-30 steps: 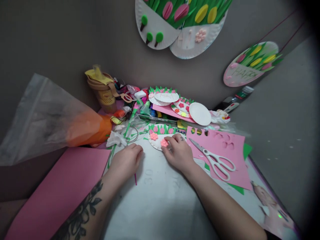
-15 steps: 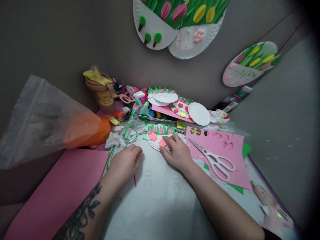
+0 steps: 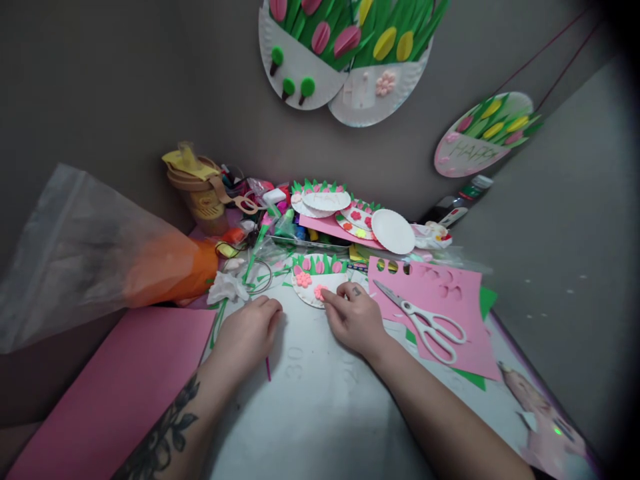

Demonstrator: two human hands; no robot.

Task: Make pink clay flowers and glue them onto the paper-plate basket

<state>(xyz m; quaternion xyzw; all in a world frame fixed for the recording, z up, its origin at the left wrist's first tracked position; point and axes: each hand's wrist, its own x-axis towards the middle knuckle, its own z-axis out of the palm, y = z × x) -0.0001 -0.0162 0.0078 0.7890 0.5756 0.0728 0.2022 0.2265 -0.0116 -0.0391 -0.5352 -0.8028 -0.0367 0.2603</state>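
A small white paper plate (image 3: 311, 298) lies on the table, with green paper grass and pink paper tulips (image 3: 320, 267) along its upper part. Two coral-pink clay flowers sit on its lower half: one flower (image 3: 303, 279) at left, another flower (image 3: 320, 292) nearer the middle. The index fingertip of my right hand (image 3: 356, 317) touches the second flower; its thumb is apart from that finger and the other fingers are bent. To the plate's left my left hand (image 3: 253, 332) rests closed on the table. A thin purple stick (image 3: 269, 369) sticks out below it, its upper end hidden by the hand.
White-handled scissors (image 3: 430, 325) lie on a punched pink sheet (image 3: 450, 280) at right. Behind stand finished plates (image 3: 327, 200), a blank plate (image 3: 393, 231) and craft supplies. A plastic bag (image 3: 100, 247), a cup (image 3: 203, 193) and pink paper (image 3: 115, 380) are at left.
My right thumb and fingers were around the second flower; now the thumb has drawn back and the index fingertip stays at its edge. My left hand is nearly still. The view has shifted slightly.
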